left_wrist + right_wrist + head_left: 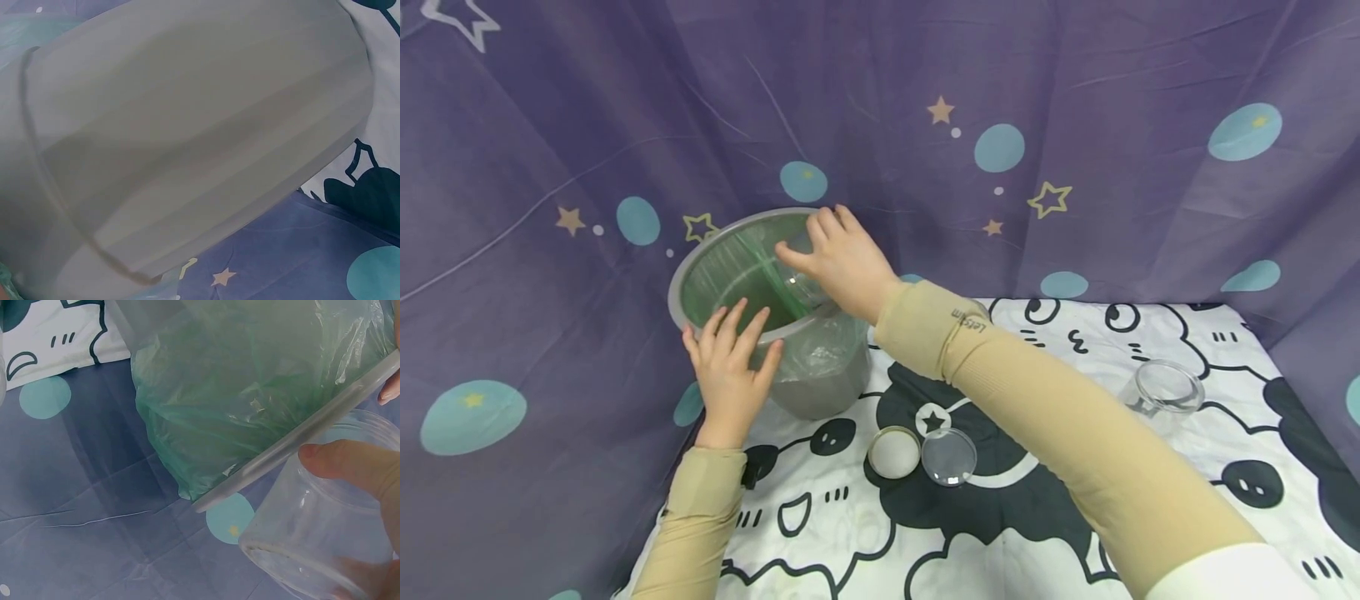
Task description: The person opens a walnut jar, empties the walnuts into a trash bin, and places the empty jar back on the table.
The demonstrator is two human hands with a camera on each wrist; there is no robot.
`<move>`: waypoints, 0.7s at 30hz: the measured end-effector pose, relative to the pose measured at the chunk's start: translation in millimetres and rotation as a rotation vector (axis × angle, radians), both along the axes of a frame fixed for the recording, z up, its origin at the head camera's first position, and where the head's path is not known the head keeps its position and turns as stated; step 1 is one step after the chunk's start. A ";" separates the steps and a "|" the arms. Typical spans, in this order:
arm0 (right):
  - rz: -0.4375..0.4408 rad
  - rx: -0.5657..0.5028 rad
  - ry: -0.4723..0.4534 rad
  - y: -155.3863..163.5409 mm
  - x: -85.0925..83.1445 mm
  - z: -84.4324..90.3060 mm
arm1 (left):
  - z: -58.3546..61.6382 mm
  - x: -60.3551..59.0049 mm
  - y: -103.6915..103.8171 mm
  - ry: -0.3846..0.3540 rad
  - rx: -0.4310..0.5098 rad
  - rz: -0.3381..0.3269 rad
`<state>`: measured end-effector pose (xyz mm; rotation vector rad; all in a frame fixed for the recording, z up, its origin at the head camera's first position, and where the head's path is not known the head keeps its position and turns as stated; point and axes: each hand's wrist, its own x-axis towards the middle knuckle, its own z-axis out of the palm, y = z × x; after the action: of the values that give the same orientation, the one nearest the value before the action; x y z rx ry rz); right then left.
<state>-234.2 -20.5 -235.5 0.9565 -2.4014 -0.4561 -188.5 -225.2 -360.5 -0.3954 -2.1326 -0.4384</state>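
Left hand [727, 367] is pressing flat-fingered on the near rim, tilting the gray bin [820, 379]. Right hand [842, 262] is gripping a clear jar [312, 531] over its green liner [250, 387], probably for emptying.

Beige sleeves [1060, 425]; white cuff edge

Soft even light, faint shadows, blurry left-wrist close-up.
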 end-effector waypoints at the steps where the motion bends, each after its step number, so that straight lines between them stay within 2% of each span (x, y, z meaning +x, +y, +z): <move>1: -0.001 0.002 0.002 0.0 0.1 0.0 | 0.1 0.0 0.0 0.000 -0.001 0.000; 14: 0.006 -0.023 0.012 2.0 0.2 -4.3 | 0.1 -0.8 -0.8 -0.001 -0.001 0.000; 21: -0.011 0.078 0.048 -3.0 2.4 -3.2 | -0.7 -2.0 0.5 0.009 -0.006 0.001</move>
<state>-231.8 -23.5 -238.7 0.9558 -2.3621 -0.5740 -190.5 -224.7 -361.2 -0.3988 -2.1253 -0.4287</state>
